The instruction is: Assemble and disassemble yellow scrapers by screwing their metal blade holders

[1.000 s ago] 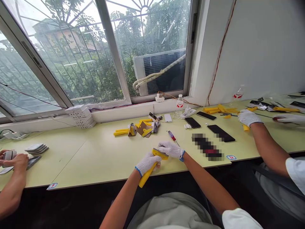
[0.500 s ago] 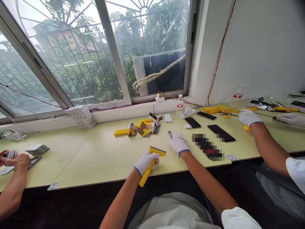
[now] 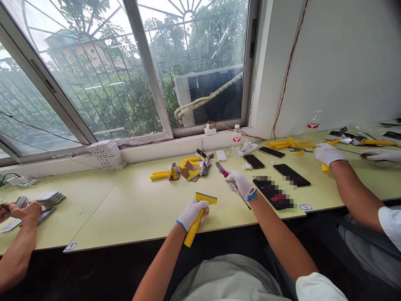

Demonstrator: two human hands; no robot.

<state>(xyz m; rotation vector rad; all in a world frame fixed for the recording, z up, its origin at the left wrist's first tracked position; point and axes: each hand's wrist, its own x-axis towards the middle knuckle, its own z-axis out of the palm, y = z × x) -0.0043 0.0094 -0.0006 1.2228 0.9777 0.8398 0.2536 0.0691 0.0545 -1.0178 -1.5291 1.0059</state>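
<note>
My left hand [image 3: 194,212], in a white knit glove, is closed round the yellow handle of a scraper [image 3: 193,229]. The scraper's wide head with its metal blade edge points away from me, over the front of the table. My right hand [image 3: 239,184], gloved too, is closed on a screwdriver [image 3: 222,169] with a red and clear handle. Its shaft slants down past my wrist toward the table's front edge. Beyond my hands lie yellow scraper parts [image 3: 191,172], with brown card pieces and small packets among them.
Right of my right hand lies a partly blurred phone [image 3: 269,193], with more phones [image 3: 254,161] behind. A water bottle [image 3: 236,138] stands by the window. Co-workers' hands are at the left [image 3: 26,211] and, gloved, at the right [image 3: 328,154]. White boxes [image 3: 108,154] are stacked at the sill.
My right hand has lifted the screwdriver off the table and turned, so its handle and shaft now show. My left hand with the scraper has hardly moved.
</note>
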